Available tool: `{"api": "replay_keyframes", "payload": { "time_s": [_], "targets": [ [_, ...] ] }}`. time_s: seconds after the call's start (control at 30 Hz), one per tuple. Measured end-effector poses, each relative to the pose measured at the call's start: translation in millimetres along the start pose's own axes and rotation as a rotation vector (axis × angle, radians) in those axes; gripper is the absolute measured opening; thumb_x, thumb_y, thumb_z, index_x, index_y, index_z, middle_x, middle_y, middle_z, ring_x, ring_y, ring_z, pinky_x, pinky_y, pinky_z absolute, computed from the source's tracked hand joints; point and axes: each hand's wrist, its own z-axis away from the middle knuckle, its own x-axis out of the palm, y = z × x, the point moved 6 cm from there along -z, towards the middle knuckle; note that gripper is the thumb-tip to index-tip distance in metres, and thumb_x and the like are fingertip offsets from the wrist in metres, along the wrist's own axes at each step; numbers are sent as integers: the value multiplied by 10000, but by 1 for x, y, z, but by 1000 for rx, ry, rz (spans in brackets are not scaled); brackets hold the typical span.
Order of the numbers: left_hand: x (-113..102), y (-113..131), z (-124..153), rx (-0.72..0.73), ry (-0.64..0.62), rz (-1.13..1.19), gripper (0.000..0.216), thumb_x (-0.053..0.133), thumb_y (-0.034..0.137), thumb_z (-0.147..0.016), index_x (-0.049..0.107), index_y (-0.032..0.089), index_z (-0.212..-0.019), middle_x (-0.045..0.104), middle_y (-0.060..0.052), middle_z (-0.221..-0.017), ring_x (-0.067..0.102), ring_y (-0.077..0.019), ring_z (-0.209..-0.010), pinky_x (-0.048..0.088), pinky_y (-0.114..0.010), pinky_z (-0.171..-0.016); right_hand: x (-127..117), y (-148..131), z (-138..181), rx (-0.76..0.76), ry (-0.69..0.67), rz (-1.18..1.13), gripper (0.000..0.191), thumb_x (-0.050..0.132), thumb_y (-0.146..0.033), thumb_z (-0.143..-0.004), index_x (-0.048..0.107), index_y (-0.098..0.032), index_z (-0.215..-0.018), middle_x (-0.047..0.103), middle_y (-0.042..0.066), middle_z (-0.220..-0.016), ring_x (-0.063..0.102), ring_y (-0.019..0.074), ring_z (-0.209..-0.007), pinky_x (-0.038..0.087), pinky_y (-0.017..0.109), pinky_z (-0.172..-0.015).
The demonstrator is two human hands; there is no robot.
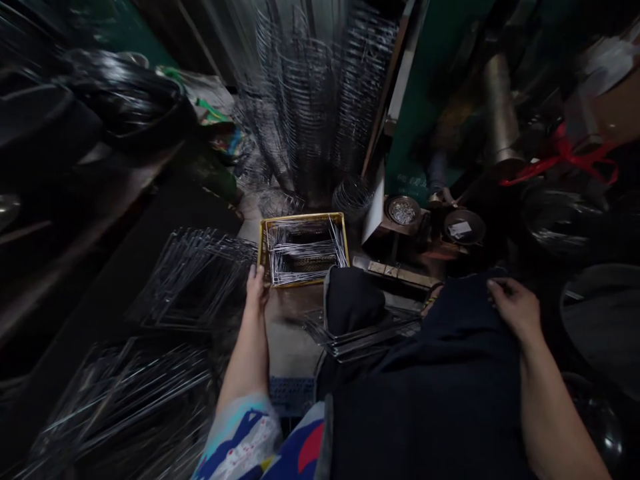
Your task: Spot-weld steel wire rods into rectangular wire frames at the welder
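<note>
My left hand (pixel 257 288) is closed at the near left corner of a yellow plastic crate (pixel 303 217); its fingers are partly hidden against the rim. Inside the crate lie bundles of thin metal wire pieces (pixel 305 249). My right hand (pixel 516 307) rests by my knee, fingers curled onto the edge of a dark apron (pixel 430 393) spread over my lap. Several bent wire frames (pixel 370 339) lie partly under and beside the apron's folds, touched by neither hand.
Stacks of wire frames (pixel 195 273) stand left of the crate, with more wire (pixel 130 393) nearer me. Tall stacks of wire rings (pixel 307 100) rise behind. On the right are a bowl of small metal parts (pixel 404 211), a dark pan (pixel 464 228) and red straps (pixel 565 153).
</note>
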Motion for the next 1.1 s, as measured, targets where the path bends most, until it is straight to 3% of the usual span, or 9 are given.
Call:
{"api": "replay_keyframes", "payload": {
  "time_s": [0.17,0.33,0.47,0.57,0.67,0.8,0.93,1.03,1.1],
  "targets": [
    [17,-6,61,47,-337,-133,631,716,619,-660,671,118,-1040,687,-101,-933,623,-210,-827,488,-278,-692,3,0,-3,-75,58,56,440,558,-553,-807,707,-162,-945,662,46,-590,643,222,-568,478,324,-609],
    [50,12,151,120,-702,-315,380,734,517,-704,726,153,-812,684,-56,-769,602,-214,-767,476,-310,-746,-3,2,2,-91,92,56,380,560,-505,-814,711,-173,-922,655,33,-596,639,213,-606,469,308,-630],
    [78,33,210,404,-955,-567,266,685,457,-779,696,192,-784,666,-47,-826,571,-210,-846,430,-354,-885,-11,14,9,-80,137,2,368,564,-499,-832,700,-171,-931,648,22,-604,637,200,-586,470,292,-609],
    [90,41,233,605,-987,-705,284,546,430,-889,655,191,-781,633,-61,-847,546,-195,-849,418,-341,-881,-16,24,13,-78,168,-54,352,570,-482,-843,693,-166,-935,641,20,-612,618,180,-548,471,280,-580],
    [97,49,243,675,-983,-734,308,475,390,-929,621,191,-745,609,-69,-823,541,-188,-815,429,-294,-780,-19,33,17,-47,168,-135,354,580,-487,-839,680,-158,-923,619,16,-598,585,158,-505,465,264,-525],
    [104,65,241,767,-933,-755,239,498,340,-915,601,198,-752,586,-56,-794,536,-176,-757,417,-272,-712,-25,44,19,5,142,-422,363,636,-516,-793,645,-163,-873,599,3,-625,557,126,-486,450,227,-443],
    [124,78,206,770,-767,-740,262,485,379,-896,517,203,-704,494,-13,-670,471,-159,-641,381,-256,-628,-34,57,21,57,168,-743,340,698,-484,-751,625,-167,-846,580,-14,-633,532,95,-475,409,185,-400],
    [153,89,169,735,-628,-794,329,415,447,-885,431,216,-653,404,16,-583,399,-156,-575,322,-254,-565,-38,70,26,105,182,-885,314,709,-455,-746,622,-172,-850,576,-25,-634,521,80,-470,388,166,-392],
    [183,96,150,716,-684,-871,350,429,483,-857,446,213,-635,404,19,-554,384,-155,-553,293,-254,-549,-40,81,29,114,213,-870,305,701,-453,-750,624,-174,-847,576,-29,-630,521,80,-470,387,162,-393]
  ]
}}
